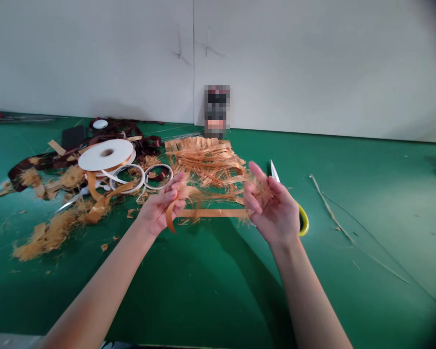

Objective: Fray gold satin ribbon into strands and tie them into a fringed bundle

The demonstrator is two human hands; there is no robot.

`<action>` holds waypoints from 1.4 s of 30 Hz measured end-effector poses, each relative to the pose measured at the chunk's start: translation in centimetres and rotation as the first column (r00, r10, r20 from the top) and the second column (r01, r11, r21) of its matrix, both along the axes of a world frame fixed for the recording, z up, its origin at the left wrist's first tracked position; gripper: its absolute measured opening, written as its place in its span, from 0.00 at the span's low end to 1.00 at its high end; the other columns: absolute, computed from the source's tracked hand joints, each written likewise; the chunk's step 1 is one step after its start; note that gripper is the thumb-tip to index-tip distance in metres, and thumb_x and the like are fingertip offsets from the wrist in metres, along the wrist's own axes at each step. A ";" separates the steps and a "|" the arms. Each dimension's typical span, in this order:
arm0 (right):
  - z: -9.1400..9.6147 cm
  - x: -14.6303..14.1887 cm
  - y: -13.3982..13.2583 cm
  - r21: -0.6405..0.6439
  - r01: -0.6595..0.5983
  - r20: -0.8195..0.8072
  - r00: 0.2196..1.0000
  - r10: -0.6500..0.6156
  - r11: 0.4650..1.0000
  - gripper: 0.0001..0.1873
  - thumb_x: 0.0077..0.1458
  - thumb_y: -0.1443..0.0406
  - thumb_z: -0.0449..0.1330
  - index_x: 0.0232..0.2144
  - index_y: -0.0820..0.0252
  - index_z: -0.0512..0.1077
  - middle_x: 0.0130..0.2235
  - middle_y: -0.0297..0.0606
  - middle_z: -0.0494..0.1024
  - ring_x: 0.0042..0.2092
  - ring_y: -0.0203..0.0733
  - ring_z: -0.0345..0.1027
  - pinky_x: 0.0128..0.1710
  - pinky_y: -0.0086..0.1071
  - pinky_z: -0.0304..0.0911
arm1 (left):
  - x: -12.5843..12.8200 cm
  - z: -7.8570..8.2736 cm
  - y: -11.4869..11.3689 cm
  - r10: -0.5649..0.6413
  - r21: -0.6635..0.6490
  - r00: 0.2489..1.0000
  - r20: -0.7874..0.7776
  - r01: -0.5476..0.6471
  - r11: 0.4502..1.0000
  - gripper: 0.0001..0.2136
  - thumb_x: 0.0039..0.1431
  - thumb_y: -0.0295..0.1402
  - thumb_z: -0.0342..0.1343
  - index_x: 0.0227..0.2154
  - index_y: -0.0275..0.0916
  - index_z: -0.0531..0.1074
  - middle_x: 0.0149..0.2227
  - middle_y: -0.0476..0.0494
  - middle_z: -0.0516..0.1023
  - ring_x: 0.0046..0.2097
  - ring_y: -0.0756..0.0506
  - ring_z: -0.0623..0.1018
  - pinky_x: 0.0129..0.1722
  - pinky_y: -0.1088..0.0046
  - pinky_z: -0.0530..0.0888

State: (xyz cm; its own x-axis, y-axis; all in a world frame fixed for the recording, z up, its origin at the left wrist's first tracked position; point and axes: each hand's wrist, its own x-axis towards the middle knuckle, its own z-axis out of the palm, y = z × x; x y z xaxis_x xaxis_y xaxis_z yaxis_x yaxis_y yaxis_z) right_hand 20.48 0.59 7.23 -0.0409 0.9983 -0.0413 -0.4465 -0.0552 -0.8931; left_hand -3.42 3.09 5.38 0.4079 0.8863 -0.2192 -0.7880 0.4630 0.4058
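My left hand (165, 203) is closed in a pinch on a tan satin ribbon (170, 218). One end of it curls down below my fingers, and blurred frayed threads (198, 196) trail off to the right. Palm up, my right hand (274, 211) has its fingers loosely apart, with a wisp of loose tan threads (262, 190) lying against them. Between and behind the hands a flat ribbon strip (214, 213) lies across the green table. Farther back is a pile of fringed ribbon pieces (203, 162). Scissors with a yellow handle (304, 220) are partly hidden behind my right hand.
To the left lie a white ribbon spool (105, 154), tape rolls (159, 176), dark brown ribbon (25, 167) and clumps of frayed thread (53, 235). A pixelated upright object (217, 111) leans on the white wall (294, 63). Thin stems (330, 211) lie at right.
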 end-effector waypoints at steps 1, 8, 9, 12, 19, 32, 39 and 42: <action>-0.2 0.0 0.1 0.045 0.014 0.010 1.000 -0.015 0.999 0.19 0.57 0.59 0.52 0.50 0.47 0.72 0.38 0.34 0.81 0.35 0.35 0.74 0.35 0.31 0.69 | 0.0 0.0 0.0 -0.012 0.010 1.000 -0.011 0.012 1.000 0.21 0.36 0.13 0.66 0.36 0.34 0.75 0.21 0.57 0.70 0.22 0.58 0.73 0.20 0.90 0.72; -2.8 -0.4 1.0 0.438 0.092 0.707 0.579 -0.406 0.894 0.18 0.47 0.64 0.65 0.44 0.55 0.75 0.67 0.38 0.55 0.67 0.50 0.50 0.65 0.47 0.49 | 0.0 -0.3 0.1 -0.080 0.144 0.995 -0.059 0.087 0.986 0.20 0.36 0.19 0.70 0.37 0.34 0.76 0.23 0.57 0.70 0.19 0.60 0.69 0.17 0.88 0.70; -3.0 -0.4 1.0 0.473 0.090 0.762 0.457 -0.458 0.877 0.10 0.48 0.63 0.65 0.35 0.56 0.77 0.66 0.39 0.56 0.66 0.52 0.52 0.64 0.48 0.50 | -0.1 -0.3 0.1 -0.083 0.156 0.994 -0.070 0.093 0.983 0.20 0.37 0.20 0.70 0.37 0.35 0.77 0.23 0.57 0.69 0.19 0.60 0.69 0.17 0.88 0.70; -3.0 -0.5 0.9 0.511 0.129 0.807 0.268 -0.526 0.850 0.12 0.51 0.61 0.62 0.19 0.57 0.70 0.62 0.43 0.65 0.61 0.54 0.60 0.60 0.50 0.56 | 0.0 -0.4 0.1 -0.084 0.164 0.991 -0.101 0.100 0.981 0.20 0.36 0.20 0.70 0.37 0.36 0.77 0.23 0.57 0.68 0.20 0.60 0.68 0.17 0.88 0.69; -1.7 0.6 0.9 0.055 0.559 0.490 0.707 -0.511 0.827 0.19 0.52 0.57 0.58 0.14 0.54 0.61 0.39 0.42 0.81 0.51 0.48 0.72 0.50 0.41 0.66 | -0.3 0.3 0.1 -0.040 0.161 0.992 -0.121 0.059 0.985 0.20 0.35 0.20 0.69 0.36 0.36 0.76 0.23 0.57 0.67 0.21 0.59 0.68 0.16 0.89 0.68; -0.6 2.8 -1.2 -0.331 0.280 0.643 0.766 -0.002 0.901 0.09 0.37 0.62 0.70 0.22 0.60 0.78 0.26 0.39 0.79 0.29 0.41 0.70 0.30 0.33 0.65 | -2.0 2.5 -1.9 0.403 0.420 0.117 -0.908 0.276 0.865 0.12 0.50 0.27 0.63 0.39 0.40 0.78 0.39 0.42 0.79 0.37 0.46 0.76 0.34 0.75 0.71; 0.5 2.2 -6.1 -0.336 0.118 0.478 0.876 0.061 0.935 0.19 0.47 0.52 0.66 0.39 0.56 0.79 0.49 0.42 0.79 0.54 0.51 0.69 0.56 0.43 0.61 | -1.2 1.8 -5.4 0.729 0.588 -0.288 -0.621 0.443 0.676 0.08 0.53 0.27 0.60 0.36 0.43 0.78 0.42 0.41 0.75 0.44 0.37 0.73 0.47 0.58 0.67; 0.5 -0.8 -7.8 -0.267 0.136 0.281 0.958 -0.059 0.954 0.15 0.53 0.54 0.62 0.40 0.53 0.78 0.51 0.39 0.77 0.56 0.48 0.67 0.60 0.42 0.57 | 2.4 2.1 -7.8 0.865 0.646 -0.260 -0.430 0.580 0.496 0.06 0.59 0.35 0.57 0.36 0.40 0.75 0.44 0.38 0.76 0.47 0.36 0.71 0.48 0.55 0.66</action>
State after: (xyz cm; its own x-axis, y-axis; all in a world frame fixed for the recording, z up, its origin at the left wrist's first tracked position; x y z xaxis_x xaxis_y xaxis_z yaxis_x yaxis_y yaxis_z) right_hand 19.69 -7.18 7.71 0.1074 0.9427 -0.3159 -0.2102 -0.2890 -0.9340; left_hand -1.04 -4.72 7.52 0.2389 0.8098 0.5359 0.7868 -0.4849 0.3820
